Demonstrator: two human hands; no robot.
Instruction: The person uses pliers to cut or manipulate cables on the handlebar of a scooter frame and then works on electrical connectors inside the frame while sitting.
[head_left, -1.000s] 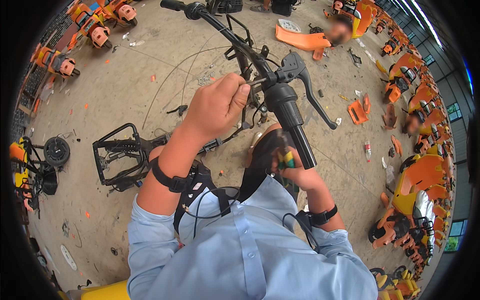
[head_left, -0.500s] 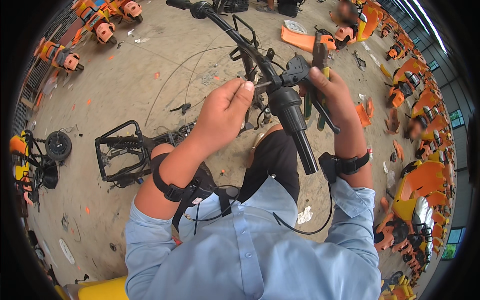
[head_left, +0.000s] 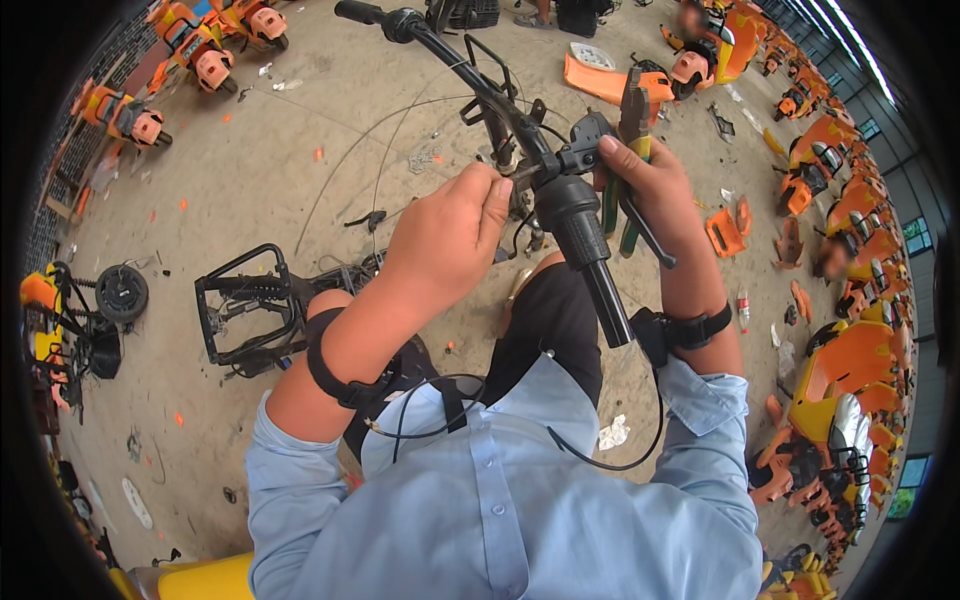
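Note:
The black handlebar (head_left: 465,75) slants across in front of me, its near end carrying a twist grip (head_left: 575,212). Beside the grip sits a brake lever bracket (head_left: 588,140) with its lever pointing toward me. My left hand (head_left: 450,232) is closed in a pinch on a thin metal tool (head_left: 521,176), whose tip meets the bar by the bracket; its exact kind is hidden. My right hand (head_left: 655,190) is closed around pliers (head_left: 636,110) with yellow and green handles, jaws upward. The right thumb presses on the bracket, while the fingers behind are partly hidden.
A stripped vehicle frame (head_left: 255,310) lies to my left, with a wheel (head_left: 122,292) farther out. A loose lever (head_left: 368,219) and scraps litter the concrete. Orange scooters (head_left: 850,365) line the right side. Orange panels (head_left: 615,80) lie ahead, near a person by a scooter.
The right hand and pliers have shifted slightly left, with the thumb farther onto the bracket. The left hand has turned a little at the bar, still pinching.

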